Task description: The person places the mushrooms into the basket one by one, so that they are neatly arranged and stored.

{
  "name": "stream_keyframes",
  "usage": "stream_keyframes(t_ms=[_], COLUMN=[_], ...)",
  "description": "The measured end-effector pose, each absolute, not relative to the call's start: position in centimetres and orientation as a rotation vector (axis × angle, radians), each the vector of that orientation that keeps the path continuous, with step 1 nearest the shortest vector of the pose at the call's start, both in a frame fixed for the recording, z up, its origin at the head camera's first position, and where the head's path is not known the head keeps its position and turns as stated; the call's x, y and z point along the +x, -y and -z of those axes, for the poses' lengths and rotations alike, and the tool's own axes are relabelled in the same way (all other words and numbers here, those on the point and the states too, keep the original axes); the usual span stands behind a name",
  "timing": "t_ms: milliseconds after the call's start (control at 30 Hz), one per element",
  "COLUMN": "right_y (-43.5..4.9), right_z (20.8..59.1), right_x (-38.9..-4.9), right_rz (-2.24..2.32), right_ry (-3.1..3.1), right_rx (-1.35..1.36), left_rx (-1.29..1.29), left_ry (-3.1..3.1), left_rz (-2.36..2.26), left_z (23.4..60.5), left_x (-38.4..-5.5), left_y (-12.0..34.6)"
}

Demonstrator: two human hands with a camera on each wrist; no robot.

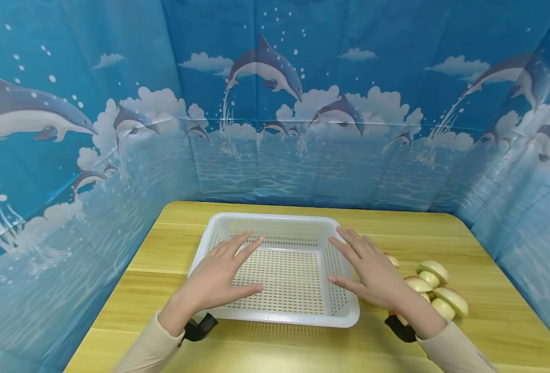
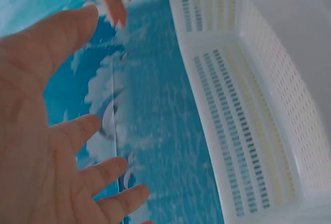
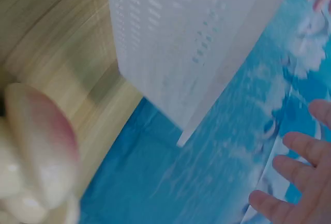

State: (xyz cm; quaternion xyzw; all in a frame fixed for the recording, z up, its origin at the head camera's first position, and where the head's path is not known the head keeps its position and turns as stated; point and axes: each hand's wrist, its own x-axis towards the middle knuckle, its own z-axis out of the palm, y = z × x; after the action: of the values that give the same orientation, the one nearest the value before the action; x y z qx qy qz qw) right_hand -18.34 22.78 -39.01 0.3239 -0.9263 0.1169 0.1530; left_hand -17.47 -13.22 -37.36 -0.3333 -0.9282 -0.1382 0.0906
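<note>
A white perforated plastic basket [image 1: 275, 319] sits on the table, with nothing inside it. Over its left side hovers my left hand [image 1: 216, 274], fingers spread and holding nothing; the left wrist view shows that hand [image 2: 57, 115] with the basket [image 2: 201, 94] to its right. My right hand [image 1: 373, 269] is spread too, above the basket's right rim. Beside that hand, on the right, lies a pile of apple pieces [image 1: 451, 301] with pale flesh and some red skin. In the right wrist view, blurred apple pieces [image 3: 44, 146] show at lower left, apart from the fingers [image 3: 295, 167].
The yellow wood-grain table [image 1: 163, 259] has rounded far corners. A blue curtain [image 1: 265, 171] printed with dolphins hangs behind it and on both sides. A black strap [image 1: 200, 327] is on the left wrist, another [image 1: 400, 329] on the right.
</note>
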Motion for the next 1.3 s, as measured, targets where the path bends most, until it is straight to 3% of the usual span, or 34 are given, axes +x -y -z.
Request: stream_keyframes(t_ms=[467, 800, 1300], right_y=[-28.1, -30.5, -30.9], right_z=[42.2, 44.1, 46.4], right_x=[-14.9, -12.8, -11.9], right_rz=[-0.775, -0.678, -0.609], right_ry=[2.616, 2.745, 2.736], right_rx=[0.285, 0.094, 0.097], left_rx=[-0.574, -0.319, -0.171], left_ry=[2.722, 2.665, 2.506], left_rz=[0.6, 0.792, 1.165], left_z=[41.3, 44.9, 47.4], left_x=[-15.5, -14.2, -13.9], left_y=[17.4, 18.5, 18.9])
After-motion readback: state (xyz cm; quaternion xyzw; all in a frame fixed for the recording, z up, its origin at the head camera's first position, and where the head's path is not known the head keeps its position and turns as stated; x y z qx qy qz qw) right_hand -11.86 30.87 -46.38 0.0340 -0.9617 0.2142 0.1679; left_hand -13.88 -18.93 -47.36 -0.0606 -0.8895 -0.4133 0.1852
